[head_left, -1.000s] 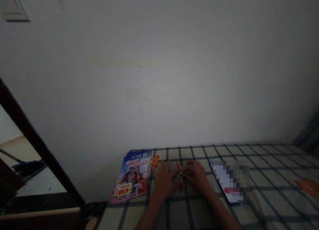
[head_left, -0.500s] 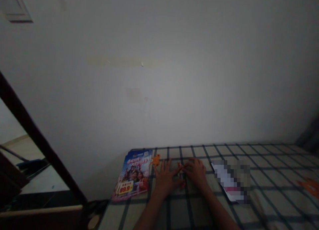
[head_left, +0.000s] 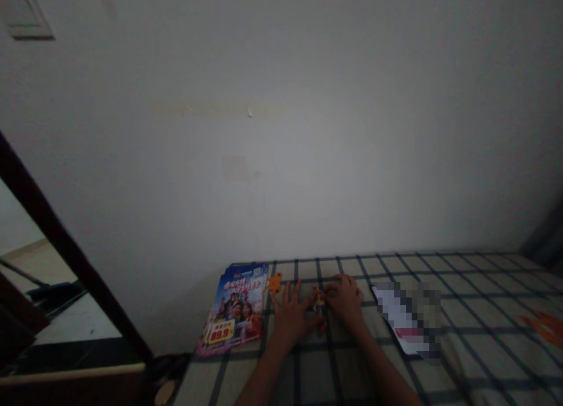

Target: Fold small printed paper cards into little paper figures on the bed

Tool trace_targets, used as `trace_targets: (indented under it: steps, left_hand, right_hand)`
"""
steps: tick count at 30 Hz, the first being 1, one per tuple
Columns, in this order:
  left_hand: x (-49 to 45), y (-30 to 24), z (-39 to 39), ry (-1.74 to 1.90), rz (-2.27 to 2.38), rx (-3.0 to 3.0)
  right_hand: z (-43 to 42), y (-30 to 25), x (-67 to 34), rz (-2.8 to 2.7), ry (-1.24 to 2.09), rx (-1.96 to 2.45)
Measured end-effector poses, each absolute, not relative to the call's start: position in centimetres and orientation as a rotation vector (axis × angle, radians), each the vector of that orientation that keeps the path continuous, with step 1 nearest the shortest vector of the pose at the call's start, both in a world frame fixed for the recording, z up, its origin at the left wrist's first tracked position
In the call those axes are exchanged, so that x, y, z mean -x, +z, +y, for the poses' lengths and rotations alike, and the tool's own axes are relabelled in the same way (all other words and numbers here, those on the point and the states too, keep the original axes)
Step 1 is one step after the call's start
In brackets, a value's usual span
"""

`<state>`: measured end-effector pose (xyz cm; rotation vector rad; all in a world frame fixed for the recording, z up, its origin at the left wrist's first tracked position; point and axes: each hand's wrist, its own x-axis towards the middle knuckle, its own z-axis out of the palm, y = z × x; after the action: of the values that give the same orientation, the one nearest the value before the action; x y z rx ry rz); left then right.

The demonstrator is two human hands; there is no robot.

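Between my two hands lies a small folded paper (head_left: 319, 303), flat on the checked cloth, with red ends and a pale middle. My left hand (head_left: 290, 312) rests on the cloth to its left, fingers spread; the thumb and index finger reach the paper's near and far ends. On the other side my right hand (head_left: 346, 300) has its fingers bent and pinched at the paper's upper right edge. Fingers cover part of the paper, so its full shape and print are unclear. An orange paper cutout (head_left: 275, 282) lies just beyond my left hand.
A stack of printed flyers (head_left: 237, 306) lies at the left on the checked cloth (head_left: 352, 271). Right of my hands is a blurred-out flat item (head_left: 402, 321). Another orange piece (head_left: 545, 327) lies far right. A white wall (head_left: 308, 159) rises behind.
My right fingers have shifted slightly at the paper, and more of its pale, yellowish middle shows now. My left hand stays in nearly the same place.
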<state>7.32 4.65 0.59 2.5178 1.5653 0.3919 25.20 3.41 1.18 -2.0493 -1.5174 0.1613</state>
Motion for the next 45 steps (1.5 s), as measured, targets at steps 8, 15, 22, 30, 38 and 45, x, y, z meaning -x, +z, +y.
trace_targets:
  steps: [8,15,22,30,38,45]
  left_hand:
    - [-7.4,0.5,4.7,0.385,1.553,-2.526]
    - [-7.4,0.7,4.6,0.327,1.578,-2.552]
    - [-7.6,0.3,4.9,0.295,1.599,-2.551]
    - [-7.5,0.7,4.8,0.314,1.574,-2.544]
    - [-7.6,0.5,4.4,0.394,1.600,-2.541]
    - [-7.2,-0.2,4.4,0.503,1.573,-2.539]
  right_hand:
    - [3.9,1.6,-24.7,-1.486,0.118,2.071]
    - [4.2,2.0,-24.3,-1.437,0.122,2.123]
    - [4.6,2.2,-23.7,-1.392,0.120,2.195]
    - [5.0,2.1,-23.7,-1.395,0.087,2.158]
    - [4.7,1.0,-24.5,-1.420,0.111,2.071]
    - [4.4,-0.3,-25.5,-1.529,0.121,1.946]
